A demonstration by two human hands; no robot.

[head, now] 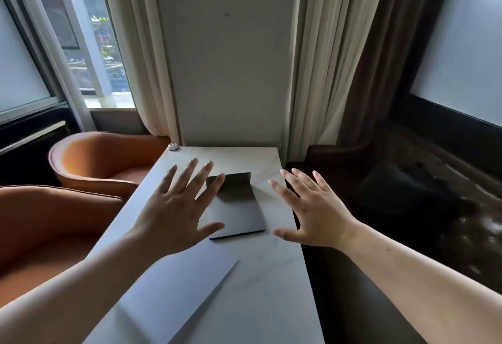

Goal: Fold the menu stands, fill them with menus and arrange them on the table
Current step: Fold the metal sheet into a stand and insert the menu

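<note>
A dark grey menu stand lies mostly flat in the middle of the pale table, its far flap bent upward. My left hand hovers over the stand's left edge with fingers spread, its fingertips covering the flap's left corner. My right hand is spread open just right of the stand, near the table's right edge, holding nothing. A second flat grey sheet lies closer to me on the table, partly under my left forearm.
Two orange armchairs stand left of the table. A small white round button sits at the far left corner. A wall pillar and curtains back the table. Dark seating is on the right.
</note>
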